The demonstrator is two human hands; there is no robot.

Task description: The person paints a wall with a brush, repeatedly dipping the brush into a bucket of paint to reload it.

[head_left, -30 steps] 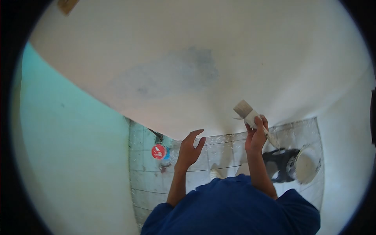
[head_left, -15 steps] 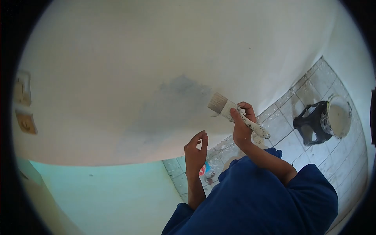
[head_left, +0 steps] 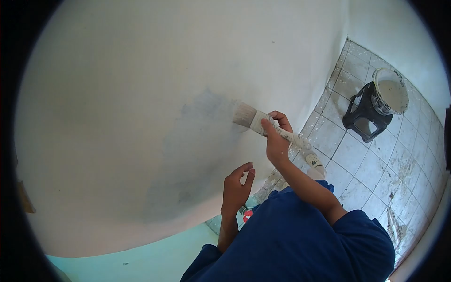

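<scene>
Far left: brown piece (head_left: 26,198) at the edge of view, too cut off to identify. Pale wall (head_left: 103,122) fills most of the left half; turquoise wall (head_left: 155,256) below it. Blue-grey patch (head_left: 183,160) on the pale wall, edges blurred.

Left grip (head_left: 235,190): empty, fingers curled, thumb and fingertips near each other with a gap between. Raised in front of the patch's lower side, possibly for balance; contact with the wall cannot be told. Red item (head_left: 247,215) just beyond that wrist, mostly hidden.

Brush (head_left: 260,123): at the patch's upper right edge, bristles toward the wall; touching or just short, cannot tell. Right grip (head_left: 278,143): closed round the brush near the bristle end, thumb along the near face, presumably for control of the angle. Handle trails right.

Right: black stool (head_left: 369,115) on splattered tiles (head_left: 357,160). Bucket (head_left: 392,94) with pale contents, apparently on the stool, probably raised for easier dipping.
</scene>
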